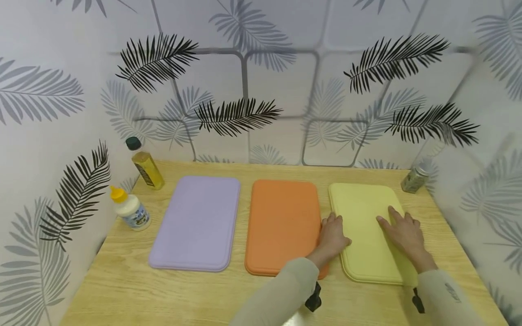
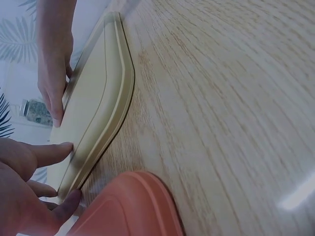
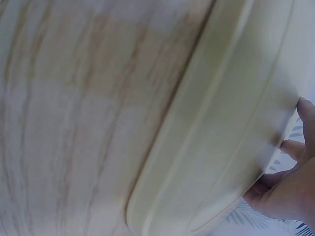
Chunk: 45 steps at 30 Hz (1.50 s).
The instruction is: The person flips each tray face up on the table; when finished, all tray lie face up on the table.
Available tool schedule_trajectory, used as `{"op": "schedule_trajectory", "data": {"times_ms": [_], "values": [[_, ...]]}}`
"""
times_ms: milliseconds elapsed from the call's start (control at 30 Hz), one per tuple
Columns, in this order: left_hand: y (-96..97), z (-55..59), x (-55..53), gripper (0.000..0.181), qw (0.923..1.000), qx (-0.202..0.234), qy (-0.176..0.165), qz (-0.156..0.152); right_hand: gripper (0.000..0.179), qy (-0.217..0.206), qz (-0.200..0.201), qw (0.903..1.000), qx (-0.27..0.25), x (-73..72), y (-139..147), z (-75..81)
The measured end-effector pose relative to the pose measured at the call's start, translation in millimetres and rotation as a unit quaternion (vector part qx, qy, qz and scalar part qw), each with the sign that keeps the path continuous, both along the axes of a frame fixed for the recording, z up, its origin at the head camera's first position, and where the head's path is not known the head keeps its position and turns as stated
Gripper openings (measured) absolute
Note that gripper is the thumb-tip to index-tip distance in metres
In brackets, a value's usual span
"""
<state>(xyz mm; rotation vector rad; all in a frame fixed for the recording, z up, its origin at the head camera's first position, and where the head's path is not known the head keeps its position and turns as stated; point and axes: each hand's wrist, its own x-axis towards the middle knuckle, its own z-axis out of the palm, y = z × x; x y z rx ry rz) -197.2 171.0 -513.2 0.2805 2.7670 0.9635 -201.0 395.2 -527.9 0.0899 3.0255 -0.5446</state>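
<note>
A yellow rectangular board with rounded corners and a raised rim lies flat on the wooden table. My left hand is at its left edge, thumb over the yellow surface and the other fingers along the gap beside the orange board. In the left wrist view, the left hand's fingertips touch the yellow rim. My right hand rests at the right side of the yellow board, with thumb and index finger extended over its top. Neither hand has its fingers curled round the board.
A lilac board lies left of the orange one. At the table's left stand a white glue bottle with a yellow cap and a dark-capped bottle of yellow liquid. A small jar stands at the back right, near the leaf-patterned wall.
</note>
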Motion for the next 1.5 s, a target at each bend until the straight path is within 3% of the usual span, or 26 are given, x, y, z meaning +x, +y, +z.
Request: {"op": "schedule_trajectory", "data": {"times_ms": [400, 567, 833, 1167, 1500], "values": [[-2.8, 5.3, -2.7, 0.064, 0.9982, -0.055, 0.011, -0.020, 0.078, -0.008, -0.008, 0.9999, -0.011, -5.0, -5.9, 17.2], [0.3, 7.2, -3.3, 0.066, 0.9966, -0.079, 0.000, -0.021, 0.079, -0.023, -0.012, 0.9987, -0.044, -6.1, 2.5, 20.6], [3.4, 1.4, -6.7, 0.062, 0.9936, -0.111, -0.002, -0.022, 0.067, -0.012, -0.023, 0.9939, -0.108, -7.9, 15.8, 24.6], [1.1, -0.8, -9.2, 0.058, 0.9937, -0.110, -0.003, -0.020, 0.052, -0.009, -0.061, 0.9807, -0.186, -5.3, 36.2, 39.3], [-1.1, 0.8, -14.0, 0.060, 0.9949, -0.098, 0.002, -0.023, 0.058, -0.004, -0.059, 0.9530, -0.297, -15.2, 50.4, 60.5]]}}
